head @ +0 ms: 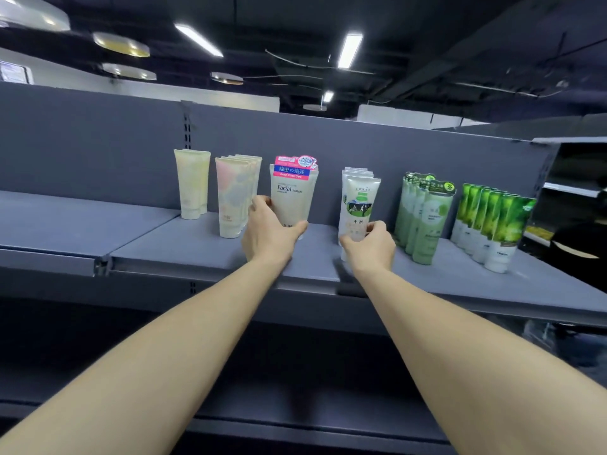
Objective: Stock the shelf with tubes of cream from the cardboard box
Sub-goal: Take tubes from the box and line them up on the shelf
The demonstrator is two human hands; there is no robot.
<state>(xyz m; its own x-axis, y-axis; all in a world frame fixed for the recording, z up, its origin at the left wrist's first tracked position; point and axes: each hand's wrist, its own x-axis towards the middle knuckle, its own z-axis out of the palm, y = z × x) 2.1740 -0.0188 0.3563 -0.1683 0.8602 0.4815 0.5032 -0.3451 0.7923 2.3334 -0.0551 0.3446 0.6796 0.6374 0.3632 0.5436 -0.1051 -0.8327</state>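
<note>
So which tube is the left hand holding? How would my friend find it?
Look at the grey shelf with six rows of tubes. Third row from the left, the left hand grips the Facial cleanser tube. Only it has a pink and blue label on top.

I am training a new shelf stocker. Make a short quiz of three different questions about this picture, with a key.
1. True or false: the left hand grips the Facial cleanser tube.
2. Which tube does the right hand hold? A) cow-picture tube B) bright green tube C) pale yellow tube
3. Fill in: all the tubes stand upright on the grey ____.

Key: 1 true; 2 A; 3 shelf.
</note>
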